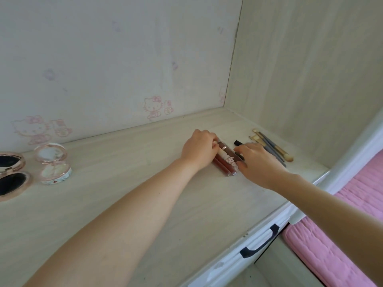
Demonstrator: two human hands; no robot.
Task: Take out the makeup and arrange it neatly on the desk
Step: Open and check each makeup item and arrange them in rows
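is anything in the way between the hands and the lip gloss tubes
Nothing visible. The left hand and right hand already flank the lip gloss tubes on the desk, fingers touching them. The brushes lie apart, beyond the right hand.

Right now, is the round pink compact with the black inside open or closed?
Open. The round pink compact lies on the pale wooden desk with its lid folded back, both black inner halves facing up.
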